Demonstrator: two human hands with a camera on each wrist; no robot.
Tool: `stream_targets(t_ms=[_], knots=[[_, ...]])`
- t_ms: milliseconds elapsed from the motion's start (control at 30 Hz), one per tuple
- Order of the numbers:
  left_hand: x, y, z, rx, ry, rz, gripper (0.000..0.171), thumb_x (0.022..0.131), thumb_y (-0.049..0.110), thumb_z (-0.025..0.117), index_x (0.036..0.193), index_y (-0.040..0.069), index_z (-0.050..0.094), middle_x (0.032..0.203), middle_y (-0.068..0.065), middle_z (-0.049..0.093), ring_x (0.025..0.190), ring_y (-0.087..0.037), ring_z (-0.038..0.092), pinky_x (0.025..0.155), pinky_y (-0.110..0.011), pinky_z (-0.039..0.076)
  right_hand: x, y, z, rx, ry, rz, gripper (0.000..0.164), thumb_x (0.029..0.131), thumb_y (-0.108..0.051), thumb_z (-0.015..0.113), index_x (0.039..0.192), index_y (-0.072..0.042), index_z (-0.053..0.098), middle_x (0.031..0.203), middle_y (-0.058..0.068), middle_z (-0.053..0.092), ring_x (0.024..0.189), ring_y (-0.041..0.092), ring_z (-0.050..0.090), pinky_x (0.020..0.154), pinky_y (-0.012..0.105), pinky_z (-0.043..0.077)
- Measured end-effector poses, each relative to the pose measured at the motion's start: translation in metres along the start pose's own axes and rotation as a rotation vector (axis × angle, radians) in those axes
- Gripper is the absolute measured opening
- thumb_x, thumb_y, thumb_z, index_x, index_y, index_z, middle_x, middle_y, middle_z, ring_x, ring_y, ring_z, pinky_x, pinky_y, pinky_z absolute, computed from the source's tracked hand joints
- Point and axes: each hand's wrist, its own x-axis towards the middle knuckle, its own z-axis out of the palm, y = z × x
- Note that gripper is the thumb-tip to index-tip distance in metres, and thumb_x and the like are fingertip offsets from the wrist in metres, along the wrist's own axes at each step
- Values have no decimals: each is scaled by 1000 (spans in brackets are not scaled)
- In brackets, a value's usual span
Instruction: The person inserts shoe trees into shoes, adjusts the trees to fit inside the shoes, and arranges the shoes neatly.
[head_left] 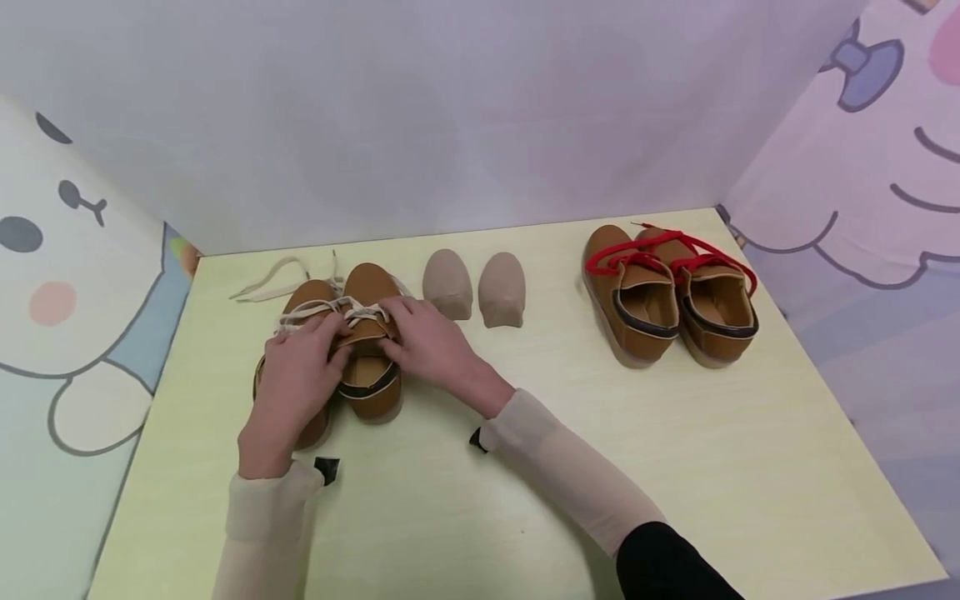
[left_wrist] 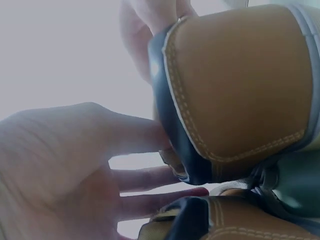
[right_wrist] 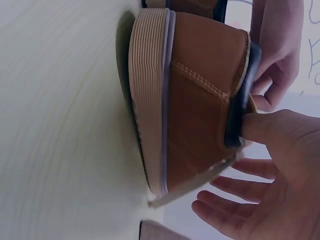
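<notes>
Two brown shoes with pale laces stand side by side at the left, toes pointing away. Both hands are at the right-hand shoe [head_left: 377, 402] of this pair. My left hand [head_left: 300, 371] reaches over the left-hand shoe [head_left: 311, 292] and grips the left side of the other shoe's opening, its fingers by the laces [head_left: 307, 311]. From the right, my right hand [head_left: 435, 346] holds the opposite edge, thumb at the dark collar [right_wrist: 241, 117] and fingers over the laced part. In the left wrist view, the stitched brown heel [left_wrist: 240, 85] faces the camera, partly in front of the fingers.
Two beige shoe inserts [head_left: 447, 283] lie right of the pair. Another brown pair with red laces [head_left: 697, 260] stands farther right on the pale table [head_left: 600, 467]. A loose pale lace end [head_left: 273, 283] trails at the far left. Printed cloth walls border the table.
</notes>
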Motion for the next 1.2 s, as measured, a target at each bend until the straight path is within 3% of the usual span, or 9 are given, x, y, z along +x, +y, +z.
stream_targets(t_ms=[200, 433, 567, 700, 867, 1200], knots=[[-3, 7, 2, -23, -10, -31, 28, 104, 22, 64, 125, 4, 61, 131, -22, 65, 125, -45, 61, 101, -73, 33, -9, 16, -11, -52, 13, 2, 59, 104, -50, 60, 153, -20, 47, 152, 3, 56, 138, 28, 56, 107, 45, 53], [-5, 21, 13, 2, 31, -41, 47, 108, 34, 56, 141, 2, 52, 142, -27, 55, 131, -51, 54, 110, -78, 24, -20, 39, -23, -145, 91, 21, 51, 106, -39, 61, 148, -11, 53, 152, 11, 56, 142, 33, 52, 114, 46, 48], [-4, 30, 19, -1, 62, -2, 48, 108, 35, 56, 143, 3, 51, 149, -28, 49, 138, -51, 46, 113, -77, 24, -25, 53, -25, -184, 155, 56, 44, 104, -35, 64, 141, -10, 58, 152, 16, 56, 141, 40, 51, 118, 52, 44], [-3, 36, 27, 6, 86, 54, 49, 106, 35, 60, 142, 4, 51, 153, -29, 44, 141, -51, 43, 110, -75, 32, -30, 67, -24, -194, 187, 146, 39, 103, -36, 66, 133, -11, 60, 152, 18, 55, 142, 42, 47, 113, 59, 44], [-4, 37, 35, 7, 73, 66, 54, 103, 37, 65, 144, 4, 51, 157, -29, 37, 145, -51, 37, 107, -75, 37, -33, 83, -20, -199, 183, 232, 43, 103, -37, 66, 136, -11, 60, 151, 16, 51, 145, 41, 41, 111, 61, 43], [-3, 36, 41, 25, 41, 52, 59, 97, 35, 75, 144, 9, 50, 161, -28, 31, 150, -50, 30, 101, -78, 41, -34, 101, -15, -215, 171, 276, 44, 100, -34, 70, 132, -5, 57, 148, 22, 49, 138, 50, 45, 95, 61, 55]])
